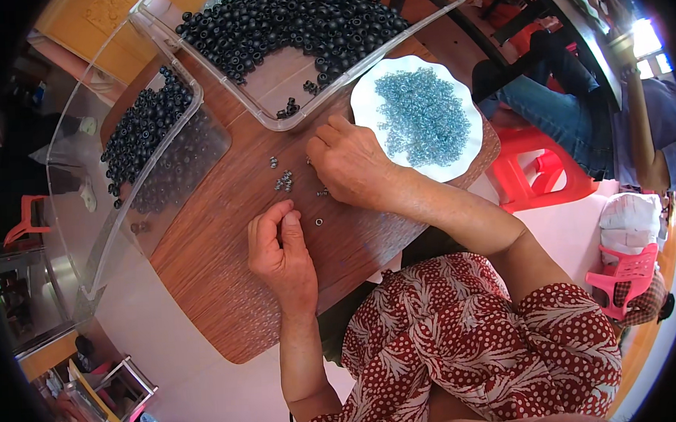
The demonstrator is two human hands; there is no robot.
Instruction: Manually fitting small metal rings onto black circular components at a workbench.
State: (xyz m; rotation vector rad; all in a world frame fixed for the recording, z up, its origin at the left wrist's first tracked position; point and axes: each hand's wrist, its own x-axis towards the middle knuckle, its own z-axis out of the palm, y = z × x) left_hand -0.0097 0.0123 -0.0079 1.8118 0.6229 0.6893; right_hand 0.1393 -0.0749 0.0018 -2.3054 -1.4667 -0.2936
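My left hand [283,255] is over the near part of the brown wooden table [228,291], with thumb and forefinger pressed together; whatever is between them is too small to make out. My right hand [351,161] is curled low over the tabletop beside the white plate, its fingertips bent inward and partly hidden. Between the hands lie several small shiny ring-like pieces [283,182], and a single small ring [319,222] rests apart from them. The scalloped white plate [362,108] bears a heap of tiny translucent blue pieces [428,116], to the right of my right hand.
A clear plastic bin [274,125] of black rounded, holed pieces [292,32] stands at the far side. Another clear container [199,141] with similar pieces is at the left. A red stool [532,172] and a seated person in jeans [552,111] are at the right.
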